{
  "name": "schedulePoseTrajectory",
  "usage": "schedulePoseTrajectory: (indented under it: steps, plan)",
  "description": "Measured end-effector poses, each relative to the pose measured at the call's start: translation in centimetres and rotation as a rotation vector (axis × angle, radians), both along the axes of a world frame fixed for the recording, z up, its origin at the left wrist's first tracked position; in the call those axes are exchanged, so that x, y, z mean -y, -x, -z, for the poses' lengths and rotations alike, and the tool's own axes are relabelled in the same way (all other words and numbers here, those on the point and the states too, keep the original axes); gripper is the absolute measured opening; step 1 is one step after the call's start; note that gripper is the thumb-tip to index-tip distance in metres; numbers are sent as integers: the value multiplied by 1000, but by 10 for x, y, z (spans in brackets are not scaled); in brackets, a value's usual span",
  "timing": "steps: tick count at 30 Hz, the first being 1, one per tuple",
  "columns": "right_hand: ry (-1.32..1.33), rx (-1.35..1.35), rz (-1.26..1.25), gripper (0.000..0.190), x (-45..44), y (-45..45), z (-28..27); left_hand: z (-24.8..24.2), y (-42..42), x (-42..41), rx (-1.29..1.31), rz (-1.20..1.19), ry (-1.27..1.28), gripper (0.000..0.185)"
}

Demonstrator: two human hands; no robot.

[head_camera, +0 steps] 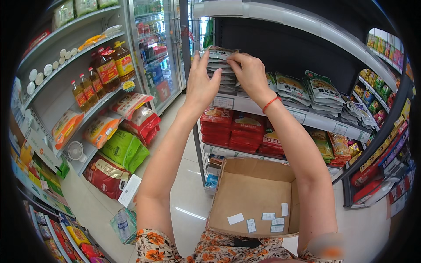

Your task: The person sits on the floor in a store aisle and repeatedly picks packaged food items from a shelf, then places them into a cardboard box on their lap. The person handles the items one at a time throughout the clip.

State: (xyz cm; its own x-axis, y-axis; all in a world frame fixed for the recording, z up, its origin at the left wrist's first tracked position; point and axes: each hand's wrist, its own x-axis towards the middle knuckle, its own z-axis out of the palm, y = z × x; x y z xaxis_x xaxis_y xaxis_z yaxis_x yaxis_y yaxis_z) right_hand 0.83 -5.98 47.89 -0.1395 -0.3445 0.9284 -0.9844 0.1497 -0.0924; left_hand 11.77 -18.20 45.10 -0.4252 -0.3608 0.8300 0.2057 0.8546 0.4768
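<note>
A tall stack of silver-grey food packets point(221, 70) stands at the left end of the upper shelf point(250, 104). My left hand point(202, 80) lies along its left side, fingers up and thumb spread across the front. At the upper right edge of the stack are the bent fingers of my right hand point(250, 70), which wears a red cord on its wrist; whether they pinch a packet is unclear. More stacked packets point(324, 88) lie farther right on this shelf. Below, in front of my body, is an open cardboard box point(253, 187) with several small labels point(268, 216) on its bottom.
Red packets point(246, 130) fill the shelf beneath. To the left, a shelf unit holds oil bottles point(108, 67), bagged goods point(123, 148) and a small white fan point(75, 150). A glass-door refrigerator point(158, 49) stands behind. A shrink-wrapped bottle pack point(123, 225) sits on the floor.
</note>
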Motion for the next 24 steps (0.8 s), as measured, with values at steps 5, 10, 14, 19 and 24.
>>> schedulePoseTrajectory:
  steps: [5,10,14,19,24]
  plan:
    - [-11,-21,102,10,-6,-14,5,10,-5,-4,-27,31,-10,66]
    - [-3,-19,57,10,-12,-5,7,12,-8,-6,-42,84,-61,66]
    - [-9,-24,59,13,-17,-2,8,7,-4,-3,-22,90,-108,65]
    - [16,196,2,21,-20,-7,6,6,-3,-3,3,28,-85,63]
    - [59,195,-10,32,-12,1,9,9,5,-2,4,13,-57,67]
